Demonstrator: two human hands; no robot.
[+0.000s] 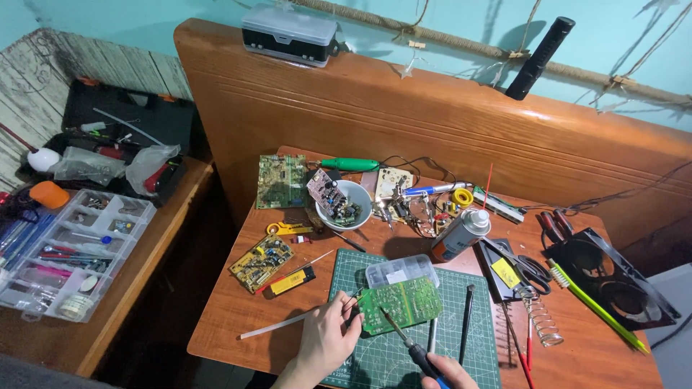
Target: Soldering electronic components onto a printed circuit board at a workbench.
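We see our left hand (326, 338) closed on the left edge of a green circuit board (400, 304), pinching it and holding it tilted just over the green cutting mat (389, 360) near the front of the wooden desk (231, 317). Our right hand (447, 373), mostly cut off at the bottom edge, grips the dark handle of a soldering iron (407, 342); its tip rests on the board's face.

Just behind the board lies a small clear plastic box (401, 271). A black rod (467, 323) lies on the mat to the right of the board. Left of the mat are a yellow circuit board (262, 262), a yellow-and-black tool (292, 281) and a white stick (274, 326) near our left hand. Farther back stands a white bowl (347, 204) with a small board and parts in it, another green board (281, 181) beside it, and a spray can (461, 233) lying to the right. Scissors (530, 270) and a spring (542, 320) sit on the right side, near a black fan frame (609, 277). On the side bench to the left rests a clear compartment tray (72, 252).
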